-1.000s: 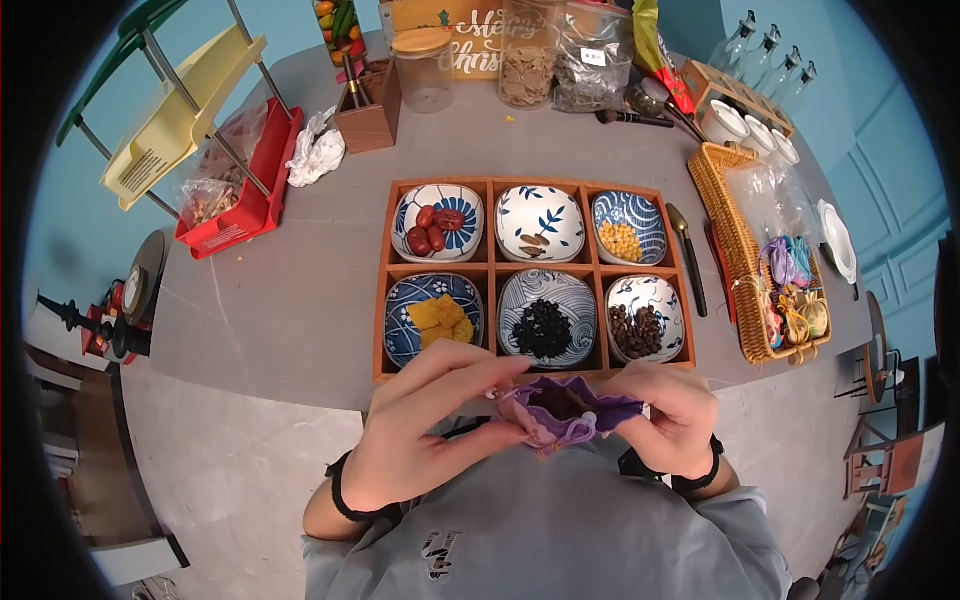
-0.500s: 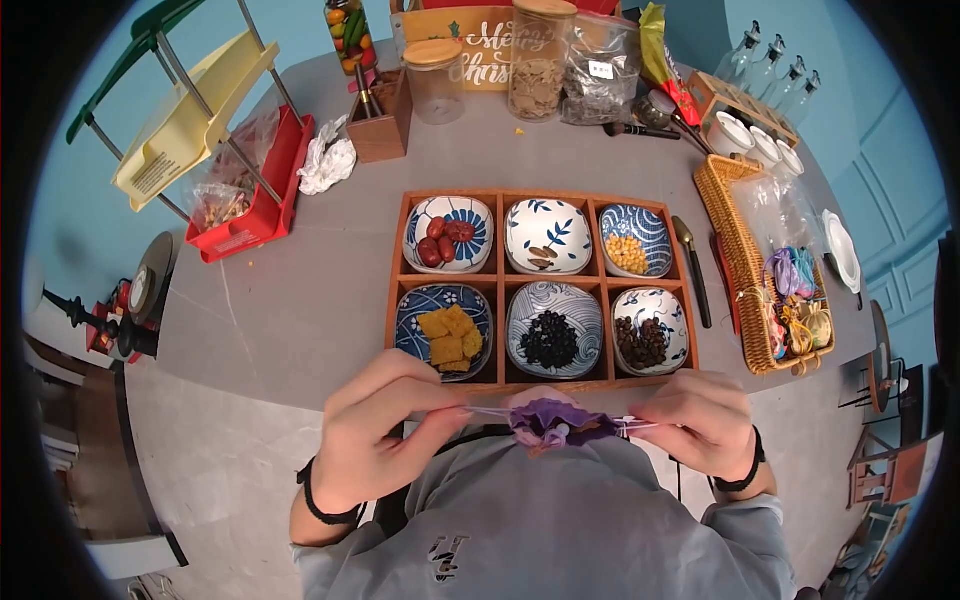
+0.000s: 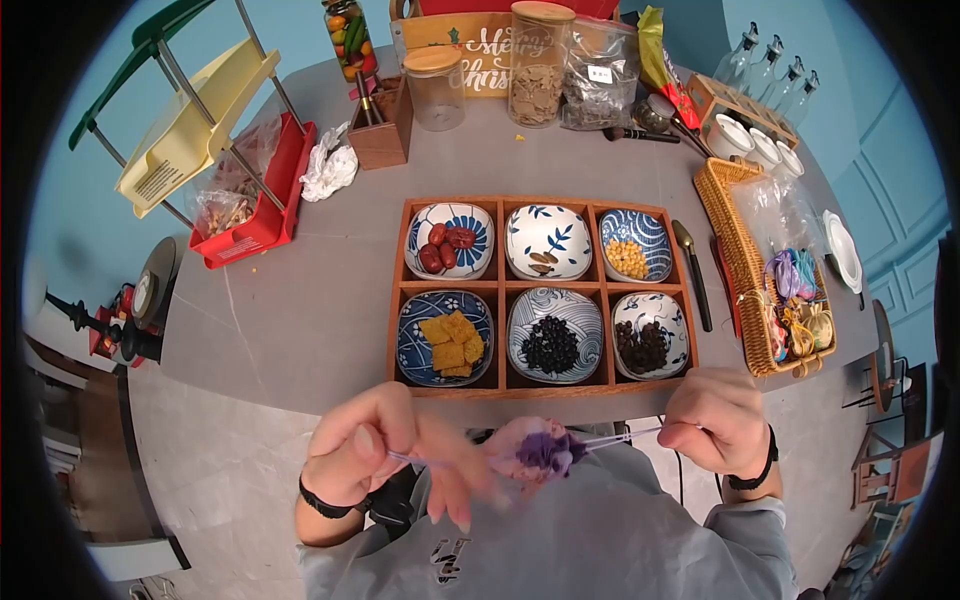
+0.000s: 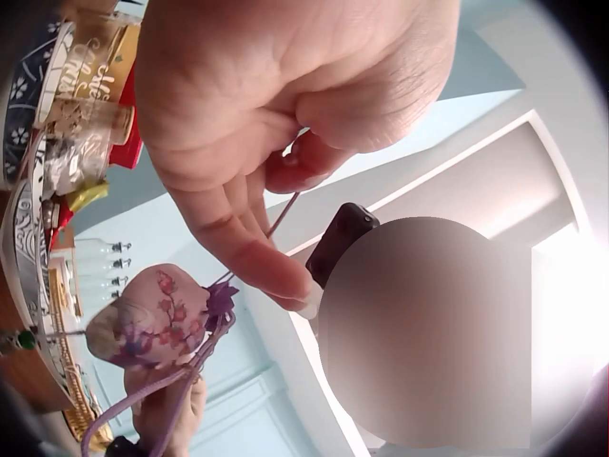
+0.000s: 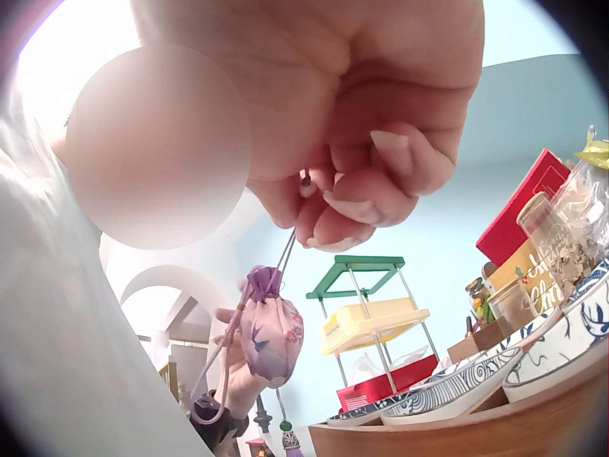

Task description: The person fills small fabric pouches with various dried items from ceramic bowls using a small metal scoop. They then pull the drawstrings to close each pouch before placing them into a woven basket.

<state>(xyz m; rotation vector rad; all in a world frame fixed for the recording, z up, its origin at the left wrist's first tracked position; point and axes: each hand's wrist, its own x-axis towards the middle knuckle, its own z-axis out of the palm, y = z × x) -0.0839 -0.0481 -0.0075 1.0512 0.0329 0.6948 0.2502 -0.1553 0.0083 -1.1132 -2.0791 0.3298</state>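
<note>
A pink and purple floral drawstring pouch (image 3: 548,452) hangs between my hands in front of my shirt, its purple mouth gathered tight. My left hand (image 3: 375,445) pinches a drawstring between thumb and index finger; its other fingers are spread and blurred beside the pouch. On the other side my right hand (image 3: 715,425) grips the opposite drawstring (image 3: 620,438) with curled fingers, pulling it taut. The right wrist view shows the cords running from the right fingers down to the cinched pouch (image 5: 271,333), with a green-beaded tassel (image 5: 289,438) dangling below it.
Ahead lies a wooden divided tray (image 3: 503,290) of patterned bowls with red dates, yellow pieces, black beans and other dry goods. Right of it are a spoon (image 3: 692,275) and a wicker basket (image 3: 750,300) of small pouches. Red and yellow racks (image 3: 245,240) stand left; jars (image 3: 435,90) stand behind.
My hands have moved apart, drawing the cords out, and the pouch's open mouth has cinched together. The left hand has turned over and its fingers have spread out toward the pouch.
</note>
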